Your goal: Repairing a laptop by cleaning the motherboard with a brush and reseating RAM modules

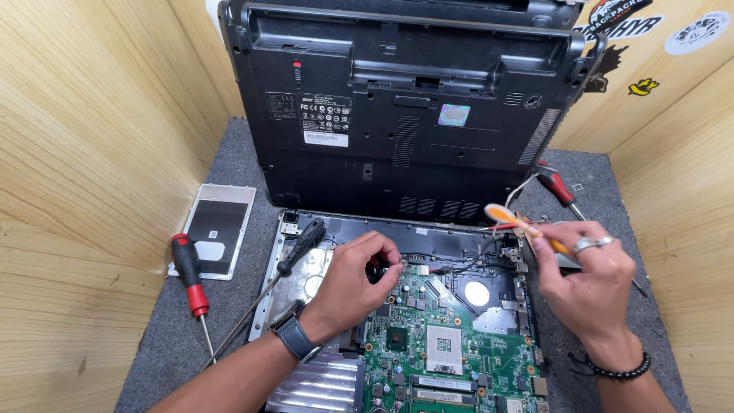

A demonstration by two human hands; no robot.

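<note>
We find the left hand [353, 281] pinching narrowly at a small part on the upper edge of the green circuit board [447, 348], which lies in the opened laptop base [306, 229]; a slip there could, in our judgement, scratch the board. The right hand [589, 279] grips an orange-handled tool [514, 221] near loose wires [497, 227], which it might snag. Grey felt mat [237, 164], wooden walls [84, 168] all round.

- White rectangular label [326, 138] on the left part of the upturned laptop base [397, 183], under a dark printed label [325, 107].
- Small shiny holographic square sticker [453, 115] near the base's middle.
- Round white sticker [696, 32], yellow sticker [644, 86] and black-and-white sticker [619, 19] on the right wooden wall [673, 153].
</note>
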